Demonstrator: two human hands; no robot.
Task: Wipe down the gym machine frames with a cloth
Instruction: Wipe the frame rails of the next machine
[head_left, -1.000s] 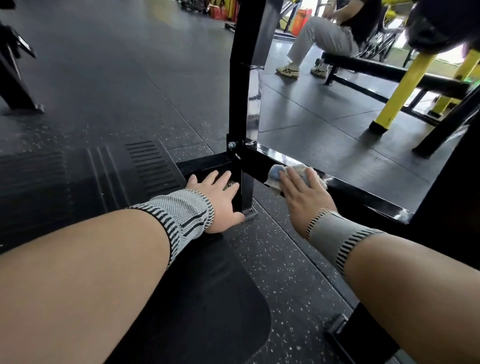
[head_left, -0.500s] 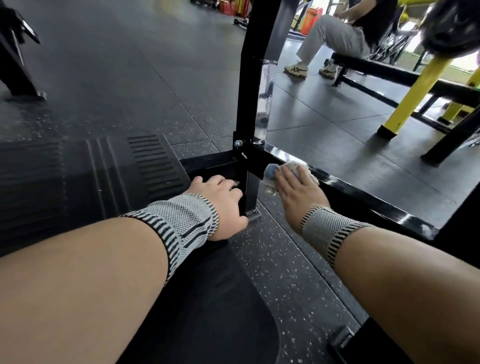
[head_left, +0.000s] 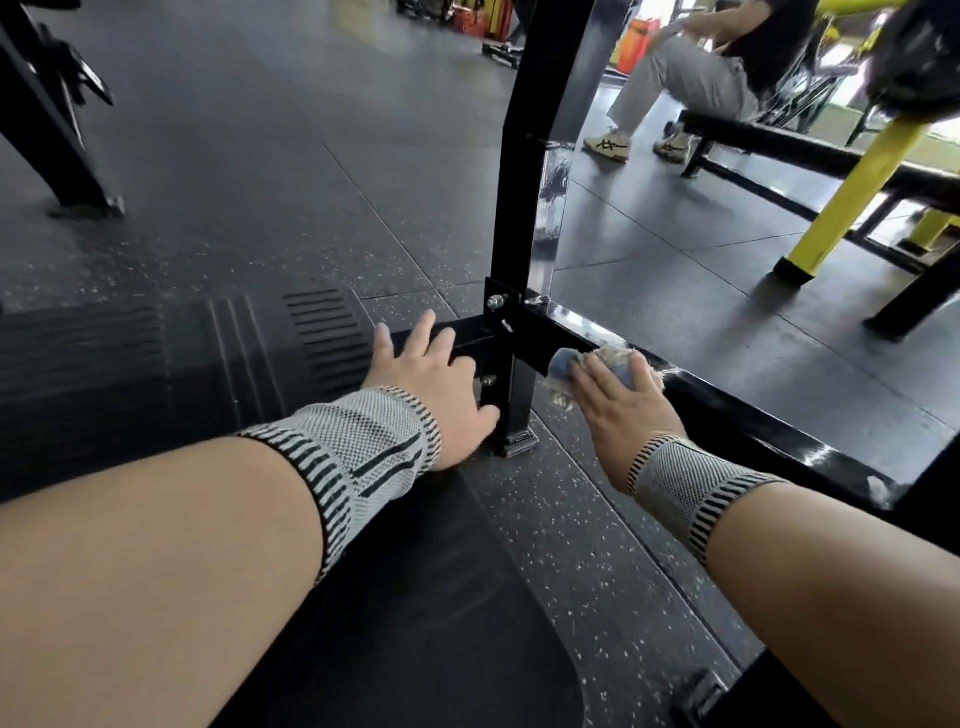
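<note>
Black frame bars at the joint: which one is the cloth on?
The low black horizontal bar running right from the joint; the right hand presses the pale cloth there. The left hand rests on the left bar.

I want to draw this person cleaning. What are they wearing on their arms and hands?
Both forearms are bare, with no sleeves. Each wrist has a knitted grey band with black stripes along the edges: one above the left hand, one above the right hand. The hands wear no gloves.

We are looking down at a dark speckled rubber floor (head_left: 561, 530), where a ribbed black mat (head_left: 218, 353) is lying at left, the black frame's upright foot (head_left: 517, 441) is standing on it, and a yellow leg (head_left: 795, 265) is resting farther right.
</note>
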